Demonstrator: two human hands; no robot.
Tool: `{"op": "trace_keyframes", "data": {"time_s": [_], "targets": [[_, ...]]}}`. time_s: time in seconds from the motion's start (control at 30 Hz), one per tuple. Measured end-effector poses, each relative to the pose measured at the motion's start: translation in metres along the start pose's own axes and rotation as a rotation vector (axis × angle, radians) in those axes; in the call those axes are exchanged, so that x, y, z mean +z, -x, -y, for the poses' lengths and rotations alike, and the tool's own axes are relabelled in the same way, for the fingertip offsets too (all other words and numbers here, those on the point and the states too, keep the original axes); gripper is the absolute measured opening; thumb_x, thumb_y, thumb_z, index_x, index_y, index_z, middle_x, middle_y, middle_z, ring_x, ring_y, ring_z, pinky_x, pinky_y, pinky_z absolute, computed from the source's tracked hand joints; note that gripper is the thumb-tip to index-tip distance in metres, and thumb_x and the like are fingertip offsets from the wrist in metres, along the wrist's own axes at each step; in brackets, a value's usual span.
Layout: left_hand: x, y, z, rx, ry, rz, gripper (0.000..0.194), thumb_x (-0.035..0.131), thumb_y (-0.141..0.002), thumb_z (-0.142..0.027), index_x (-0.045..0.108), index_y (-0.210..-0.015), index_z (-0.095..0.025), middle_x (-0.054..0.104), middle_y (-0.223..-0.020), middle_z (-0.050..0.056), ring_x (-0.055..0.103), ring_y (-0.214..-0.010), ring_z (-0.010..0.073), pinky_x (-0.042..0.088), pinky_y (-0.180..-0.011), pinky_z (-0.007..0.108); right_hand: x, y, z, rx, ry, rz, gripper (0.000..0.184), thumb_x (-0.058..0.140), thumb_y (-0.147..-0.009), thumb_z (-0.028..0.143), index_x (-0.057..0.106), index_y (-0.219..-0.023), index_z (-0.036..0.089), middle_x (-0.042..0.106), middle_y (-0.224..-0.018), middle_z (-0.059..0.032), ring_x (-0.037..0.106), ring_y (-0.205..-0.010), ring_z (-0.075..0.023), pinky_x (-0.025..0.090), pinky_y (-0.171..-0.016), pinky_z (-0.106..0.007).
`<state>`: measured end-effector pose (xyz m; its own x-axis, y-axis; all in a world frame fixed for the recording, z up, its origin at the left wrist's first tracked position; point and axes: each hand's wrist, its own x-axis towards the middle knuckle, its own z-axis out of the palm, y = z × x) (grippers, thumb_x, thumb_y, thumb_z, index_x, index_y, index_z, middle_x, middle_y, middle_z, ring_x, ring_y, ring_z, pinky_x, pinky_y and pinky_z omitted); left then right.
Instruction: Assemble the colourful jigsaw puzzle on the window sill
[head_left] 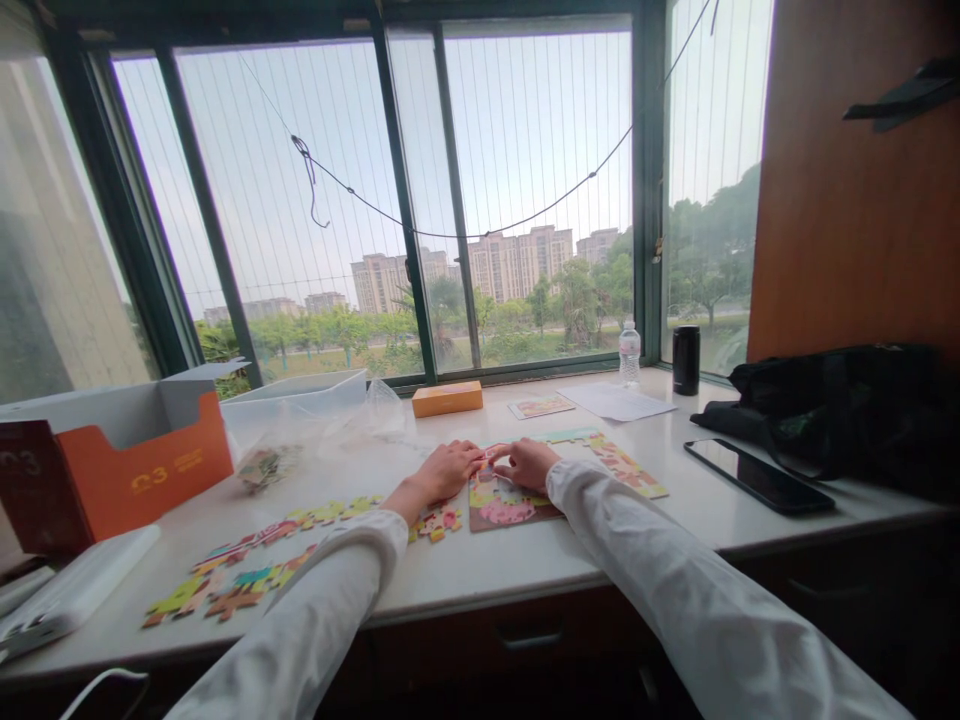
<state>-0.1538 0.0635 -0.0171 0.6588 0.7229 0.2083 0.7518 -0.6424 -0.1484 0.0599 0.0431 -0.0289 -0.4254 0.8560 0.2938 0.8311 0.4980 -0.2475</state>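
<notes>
A: How are the hands posed?
B: Both forearms, in white sleeves point(622, 525), reach from the near edge of a white table point(427, 585) toward its middle. The left hand point(450, 470) lies low, palm down, fingers stretched to the right; the right hand point(529, 465) comes in from the right, knuckles bent, thumb and forefinger curled toward the left hand's fingertips.

A: Is either one gripping anything?
B: I cannot tell; the fingertips come together over the artwork, too small to show whether a piece is pinched between them.

A: And the puzzle?
B: The partly filled jigsaw puzzle point(506, 512) lies flat beneath the fingertips, its left part under the meeting hands, a pink patch on their near side and its patterned border running off to the right. Loose pieces point(251, 540) spread left of it, around and beyond the left forearm.

A: What of the containers?
B: At far left, an orange carton point(184, 465) stands open-topped, its inside mostly hidden. Just right of it, a clear plastic bag point(271, 462) holds a cluster of small pieces, in front of a translucent bin point(330, 388). A small orange box point(448, 398) sits shut on the far side, near the window.
</notes>
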Motion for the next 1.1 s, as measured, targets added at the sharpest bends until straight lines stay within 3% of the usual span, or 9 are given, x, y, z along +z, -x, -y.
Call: {"op": "trace_keyframes", "data": {"time_s": [0.27, 0.5, 0.73, 0.97, 1.1], "targets": [[-0.001, -0.002, -0.001, -0.027, 0.071, 0.038, 0.038, 0.033, -0.1, -0.036, 0.058, -0.128, -0.028, 0.059, -0.129, 0.006, 0.054, -0.116, 0.021, 0.041, -0.101, 0.035, 0.0, 0.001, 0.001, 0.007, 0.029, -0.008, 0.029, 0.058, -0.088, 0.044, 0.071, -0.113, 0.037, 0.07, -0.08, 0.0016, 0.063, -0.076, -0.0149, 0.042, -0.071, -0.024], [-0.008, -0.005, -0.01, -0.057, 0.003, 0.084, 0.037, 0.036, -0.098, -0.035, 0.062, -0.121, -0.024, 0.06, -0.124, 0.01, 0.057, -0.109, 0.0234, 0.045, -0.094, 0.037, -0.003, 0.003, 0.003, -0.001, 0.025, 0.0, 0.028, 0.057, -0.088, 0.043, 0.071, -0.113, 0.038, 0.071, -0.081, 0.0017, 0.064, -0.077, -0.0151, 0.042, -0.071, -0.024], [-0.005, -0.001, -0.013, -0.045, 0.022, 0.028, 0.038, 0.033, -0.099, -0.032, 0.064, -0.12, -0.026, 0.061, -0.123, 0.008, 0.058, -0.109, 0.022, 0.045, -0.093, 0.036, -0.004, 0.004, 0.002, 0.01, 0.043, 0.007, 0.031, 0.056, -0.089, 0.043, 0.069, -0.116, 0.038, 0.071, -0.081, 0.0019, 0.064, -0.077, -0.0151, 0.042, -0.072, -0.024], [-0.01, 0.007, -0.011, -0.131, -0.069, -0.118, 0.046, 0.036, -0.092, -0.012, 0.057, -0.133, -0.019, 0.063, -0.128, 0.011, 0.055, -0.115, 0.0241, 0.043, -0.095, 0.038, -0.012, 0.006, 0.001, 0.016, 0.054, -0.032, 0.038, 0.053, -0.092, 0.044, 0.062, -0.129, 0.038, 0.071, -0.084, 0.0008, 0.063, -0.079, -0.0149, 0.041, -0.072, -0.023], [-0.015, 0.01, -0.01, -0.124, -0.056, -0.116, 0.048, 0.04, -0.087, -0.005, 0.066, -0.122, -0.025, 0.068, -0.122, 0.005, 0.057, -0.11, 0.0214, 0.043, -0.092, 0.036, -0.011, 0.006, 0.002, 0.015, 0.049, 0.025, 0.033, 0.054, -0.091, 0.044, 0.068, -0.121, 0.038, 0.071, -0.083, 0.0012, 0.063, -0.076, -0.0139, 0.041, -0.07, -0.023]]}}
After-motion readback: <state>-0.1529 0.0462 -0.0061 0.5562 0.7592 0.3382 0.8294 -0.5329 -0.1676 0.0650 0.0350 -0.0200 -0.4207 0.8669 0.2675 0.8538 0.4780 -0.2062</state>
